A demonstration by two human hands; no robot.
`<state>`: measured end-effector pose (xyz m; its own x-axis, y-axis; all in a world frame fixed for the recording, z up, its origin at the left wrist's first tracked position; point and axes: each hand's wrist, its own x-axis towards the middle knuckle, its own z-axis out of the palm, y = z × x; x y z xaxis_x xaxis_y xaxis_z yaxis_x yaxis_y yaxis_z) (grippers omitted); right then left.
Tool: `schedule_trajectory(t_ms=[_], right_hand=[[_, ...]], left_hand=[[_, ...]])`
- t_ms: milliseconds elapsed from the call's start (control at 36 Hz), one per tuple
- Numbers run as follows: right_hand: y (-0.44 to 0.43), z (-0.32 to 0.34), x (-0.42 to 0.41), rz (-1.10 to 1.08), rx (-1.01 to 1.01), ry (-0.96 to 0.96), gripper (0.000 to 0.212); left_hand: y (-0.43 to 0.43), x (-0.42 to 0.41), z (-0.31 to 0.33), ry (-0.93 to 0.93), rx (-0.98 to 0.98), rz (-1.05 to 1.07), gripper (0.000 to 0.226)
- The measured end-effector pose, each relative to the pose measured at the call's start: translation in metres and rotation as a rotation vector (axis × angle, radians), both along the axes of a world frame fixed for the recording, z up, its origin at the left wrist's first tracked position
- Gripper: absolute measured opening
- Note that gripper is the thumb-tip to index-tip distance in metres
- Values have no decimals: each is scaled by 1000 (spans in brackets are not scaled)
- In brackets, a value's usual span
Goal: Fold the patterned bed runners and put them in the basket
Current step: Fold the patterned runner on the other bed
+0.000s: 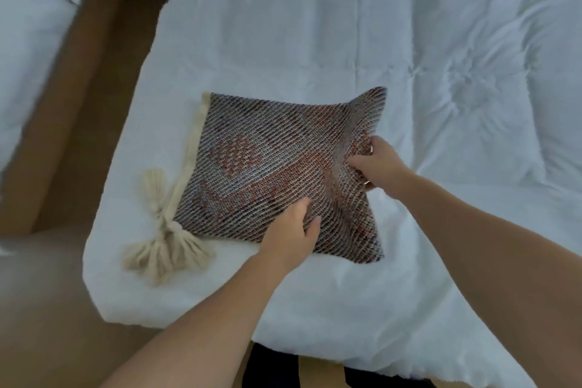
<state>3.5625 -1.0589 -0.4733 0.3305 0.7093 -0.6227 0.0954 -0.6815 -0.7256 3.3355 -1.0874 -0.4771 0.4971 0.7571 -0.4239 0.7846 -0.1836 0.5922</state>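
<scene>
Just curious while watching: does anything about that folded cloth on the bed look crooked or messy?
The folded runner lies skewed on the bedding, its right side puckered where the right hand pinches it. The left hand grips the near edge. Cream tassels sprawl loose at its left. No damage shows.

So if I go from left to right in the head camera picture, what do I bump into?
First white bedding of another bed → brown floor → cream tassels → patterned bed runner → right hand pinching its edge → bare white duvet

Runner on duvet near its corner, tassels at runner's left, second bed farther left
</scene>
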Motion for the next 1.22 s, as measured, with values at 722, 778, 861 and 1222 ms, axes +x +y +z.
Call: schedule_trajectory(t_ms=[722,778,861,1222], right_hand=[[132,29,-246,178,57,-355,25],[147,21,-266,180,38,-367,27],[169,9,-290,174,9,-370,31],[201,-44,-329,307,-90,-276,45]], left_hand=[[80,-167,9,-144,50,384,43],[94,-187,3,-162,64,404,39],[118,-213,-6,-178,95,386,34],[162,-257,-63,41,67,300,33]])
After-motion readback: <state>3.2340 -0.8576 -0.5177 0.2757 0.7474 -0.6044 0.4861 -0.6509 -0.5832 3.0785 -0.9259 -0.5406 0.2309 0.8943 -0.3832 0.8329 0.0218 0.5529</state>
